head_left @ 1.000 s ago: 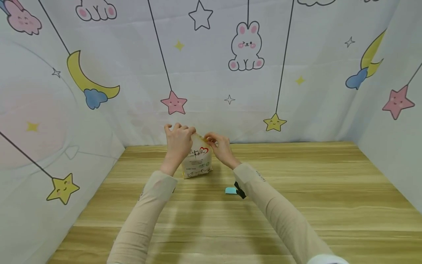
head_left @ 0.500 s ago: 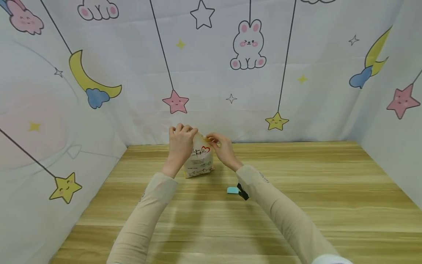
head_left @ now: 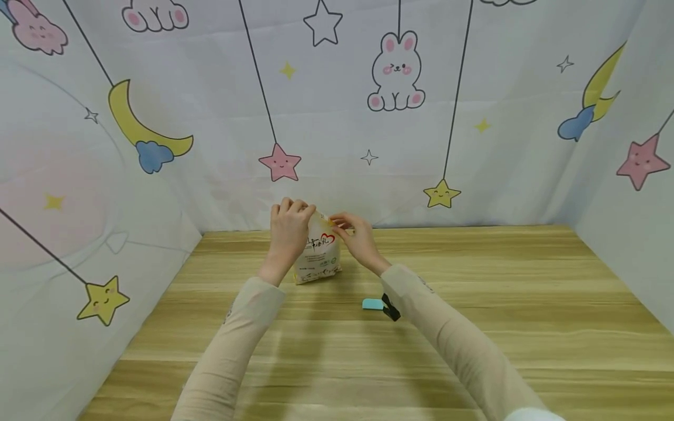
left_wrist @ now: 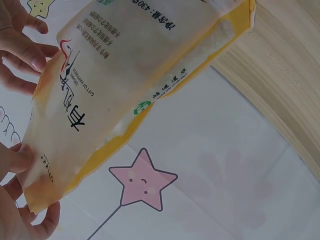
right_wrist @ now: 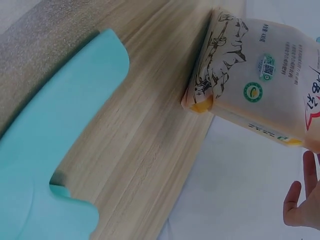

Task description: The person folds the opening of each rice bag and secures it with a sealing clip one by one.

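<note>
A pale printed food bag (head_left: 318, 257) with yellow edges and a red heart stands upright toward the back of the table. At its top left corner my left hand (head_left: 289, 231) pinches the film between thumb and fingers, as the left wrist view shows. My right hand (head_left: 359, 238) is beside the upper right edge, its fingertips touching or nearly touching the yellow strip. In the left wrist view that hand's fingers (left_wrist: 22, 45) are parted, with the thumb apart from the film. The bag's lower front (right_wrist: 245, 70) and side fold appear in the right wrist view.
A turquoise plastic piece (head_left: 371, 304) lies on the wooden table (head_left: 474, 327) near the right sleeve; close up, this turquoise piece (right_wrist: 55, 125) has a notch, its kind unclear. A white curtain (head_left: 342, 128) with printed stars and a rabbit hangs behind the table.
My right hand's fingers have parted slightly at the bag's edge, and the right forearm has shifted a little rightward. The left hand keeps its pinch; the bag stays upright.
</note>
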Demonstrator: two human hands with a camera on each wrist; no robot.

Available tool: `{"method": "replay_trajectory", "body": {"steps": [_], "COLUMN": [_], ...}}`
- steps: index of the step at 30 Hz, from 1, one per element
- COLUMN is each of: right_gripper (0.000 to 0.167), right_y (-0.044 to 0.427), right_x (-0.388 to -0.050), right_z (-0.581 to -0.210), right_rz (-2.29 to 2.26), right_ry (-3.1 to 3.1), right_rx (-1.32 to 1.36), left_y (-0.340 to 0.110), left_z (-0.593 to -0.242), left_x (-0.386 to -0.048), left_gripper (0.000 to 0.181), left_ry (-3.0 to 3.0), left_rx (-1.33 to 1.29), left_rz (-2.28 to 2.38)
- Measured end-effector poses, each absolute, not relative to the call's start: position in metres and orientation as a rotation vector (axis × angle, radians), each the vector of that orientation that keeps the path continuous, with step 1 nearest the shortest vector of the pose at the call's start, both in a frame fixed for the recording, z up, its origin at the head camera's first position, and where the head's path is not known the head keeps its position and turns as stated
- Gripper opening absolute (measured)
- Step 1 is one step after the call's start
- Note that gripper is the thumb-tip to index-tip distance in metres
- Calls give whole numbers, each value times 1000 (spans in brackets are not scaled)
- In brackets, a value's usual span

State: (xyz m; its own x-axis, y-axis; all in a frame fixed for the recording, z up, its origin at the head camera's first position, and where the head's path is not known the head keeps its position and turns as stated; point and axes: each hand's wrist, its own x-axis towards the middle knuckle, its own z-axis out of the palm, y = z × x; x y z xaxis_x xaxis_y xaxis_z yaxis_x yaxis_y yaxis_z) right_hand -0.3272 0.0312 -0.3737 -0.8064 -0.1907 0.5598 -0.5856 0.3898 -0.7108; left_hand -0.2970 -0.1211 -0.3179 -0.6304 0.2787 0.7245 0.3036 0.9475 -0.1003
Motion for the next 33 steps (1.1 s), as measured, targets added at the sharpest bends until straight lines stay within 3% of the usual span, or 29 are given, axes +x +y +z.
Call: {"method": "replay_trajectory", "body": {"steps": [12,33], "right_gripper": [29,24], "right_y": [47,73], "right_x": [-325,-308], "right_z": [-371,-367], "right_rz": [1432,1258], "right_ry": [-2321,-2294], "right_rx": [640,718], "left_y": [-120,-120], "left_z": [-319,-327], "left_x": [-297,-296], "left_gripper": [21,24], "left_ry": [-2276,-2228], "left_rx": [-408,-394], "left_rz": [-47,-105]}}
